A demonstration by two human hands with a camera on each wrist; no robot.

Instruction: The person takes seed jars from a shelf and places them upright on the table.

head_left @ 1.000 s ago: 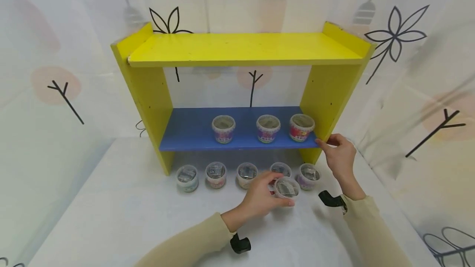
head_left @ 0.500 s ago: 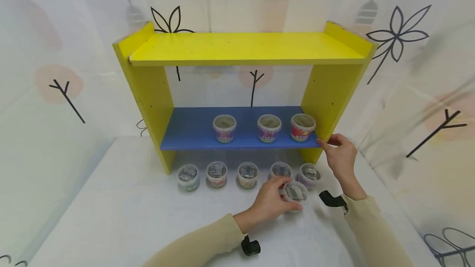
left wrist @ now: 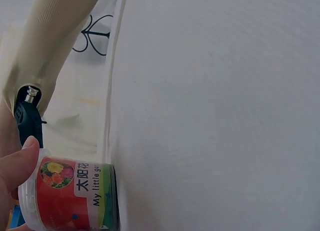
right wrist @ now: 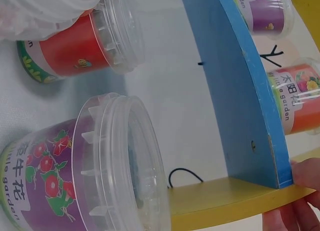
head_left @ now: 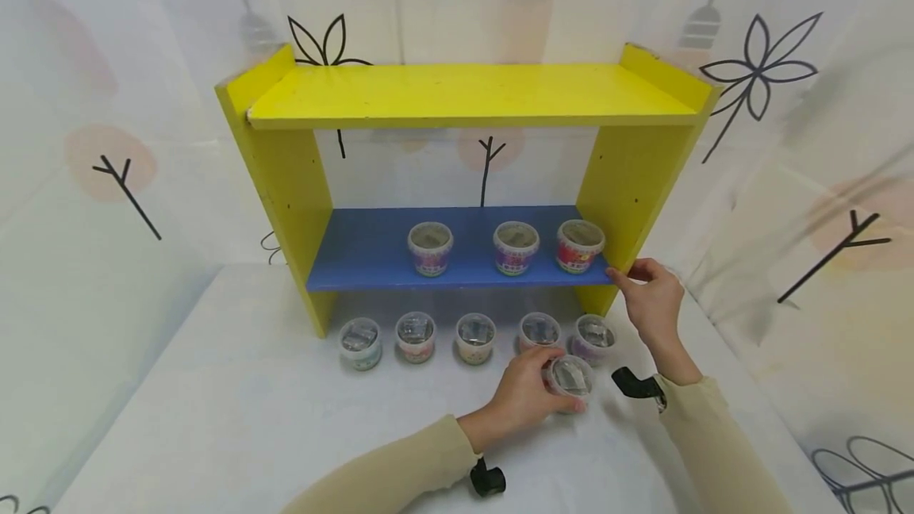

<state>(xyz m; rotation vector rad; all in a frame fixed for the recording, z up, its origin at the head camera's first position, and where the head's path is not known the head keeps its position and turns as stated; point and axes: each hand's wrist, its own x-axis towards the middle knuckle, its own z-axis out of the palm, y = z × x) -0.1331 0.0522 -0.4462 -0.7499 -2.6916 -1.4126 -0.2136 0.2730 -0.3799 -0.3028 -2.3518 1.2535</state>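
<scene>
My left hand [head_left: 523, 393] grips a small plastic tub [head_left: 572, 376] with a clear lid, in front of the row on the table. In the left wrist view, the thumb lies against the lid end of this tub [left wrist: 70, 193], which has a red label with flowers. My right hand [head_left: 653, 300] holds the right side of the yellow and blue shelf unit [head_left: 457, 95]. The right wrist view shows its thumb at the blue board's end and fingers around the yellow side panel. A purple-labelled tub [right wrist: 55, 178] stands close by, nearest the shelf's right foot.
On the blue board [head_left: 357, 252] stand three tubs, among them a red one [head_left: 580, 246] at the right end. Several tubs, such as the leftmost one [head_left: 360, 343], line the white table [head_left: 236, 419] before the unit. A patterned white cloth [head_left: 143, 62] hangs behind.
My left hand has carried its tub a short way right and toward me, with little movement in the last half second. My right hand keeps its hold on the shelf unit.
</scene>
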